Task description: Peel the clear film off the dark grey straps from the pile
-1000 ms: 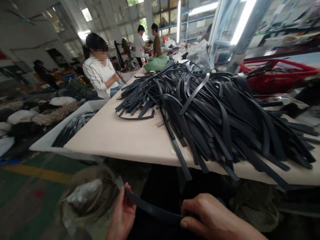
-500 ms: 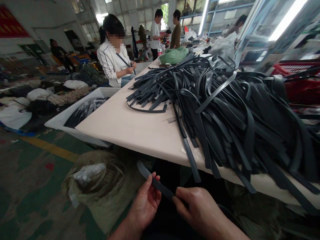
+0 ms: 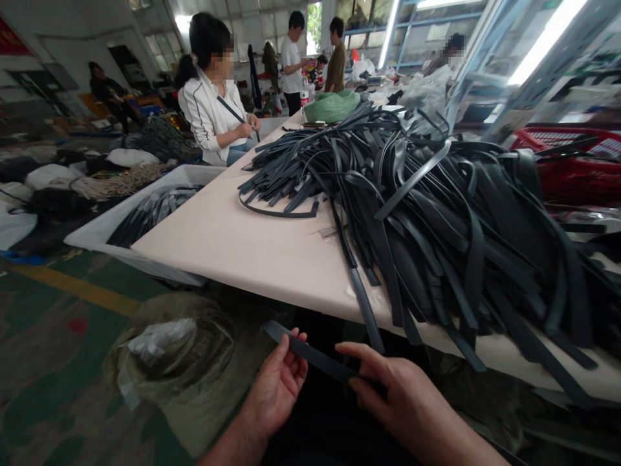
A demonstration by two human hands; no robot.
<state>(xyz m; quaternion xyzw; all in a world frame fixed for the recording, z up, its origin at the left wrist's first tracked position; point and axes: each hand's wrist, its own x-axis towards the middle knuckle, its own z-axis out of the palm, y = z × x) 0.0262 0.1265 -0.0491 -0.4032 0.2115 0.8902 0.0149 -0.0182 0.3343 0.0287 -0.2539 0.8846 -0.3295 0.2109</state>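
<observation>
A dark flat strap (image 3: 310, 353) runs between both of my hands, below the table's near edge. My left hand (image 3: 277, 387) pinches it near its free end with thumb and fingertips. My right hand (image 3: 402, 404) is closed round the strap further along, and the rest of the strap is hidden under that hand. On the pale table (image 3: 252, 249) just beyond lies a big heap of the same dark straps (image 3: 436, 213); some ends hang over the edge.
A bag of clear plastic (image 3: 169, 359) sits on the floor at my left. A white tub (image 3: 104, 226) with more straps stands beside the table. A seated person in a white jacket (image 3: 211, 113) works at the far end. A red basket (image 3: 577, 158) is at the right.
The strap's free end sticks out further past my left hand, and both hands have shifted slightly. The view has turned a little to the left.
</observation>
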